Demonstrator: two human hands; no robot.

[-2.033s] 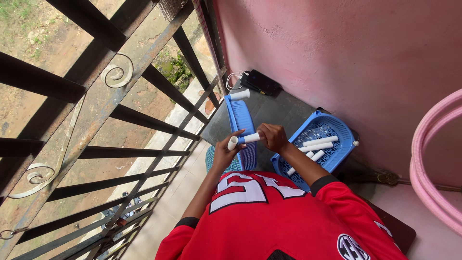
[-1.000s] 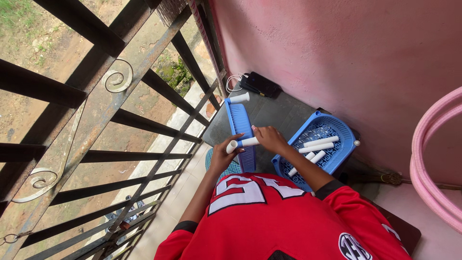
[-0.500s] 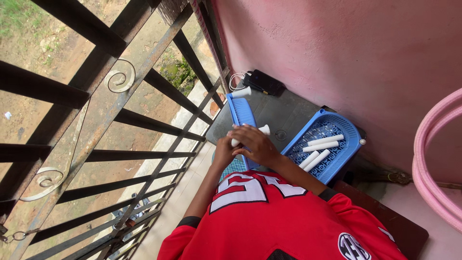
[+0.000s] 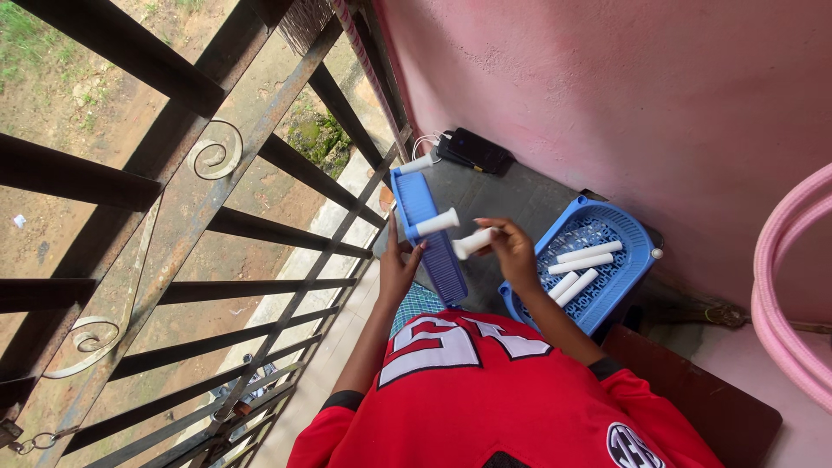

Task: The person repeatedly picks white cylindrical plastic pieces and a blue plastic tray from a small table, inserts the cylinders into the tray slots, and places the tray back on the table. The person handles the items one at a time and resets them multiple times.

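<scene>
Over grey floor | left hand (image 4: 397,267) fingers pinch white tube (image 4: 435,223) | right hand (image 4: 515,251) fingers grip second tube (image 4: 472,243) beside

Person in a red short-sleeved jersey (image 4: 485,399) with large white markings, black sleeve trim, and bare forearms.

Dark grey stone-like worktop (image 4: 498,195) stands in the corner against the pink wall. Directly on it: a narrow blue plastic tray (image 4: 429,234) along the railing side, a blue perforated plastic basket (image 4: 637,251) to the right, and a black flat device (image 4: 472,150), possibly a phone, at the far edge.
</scene>
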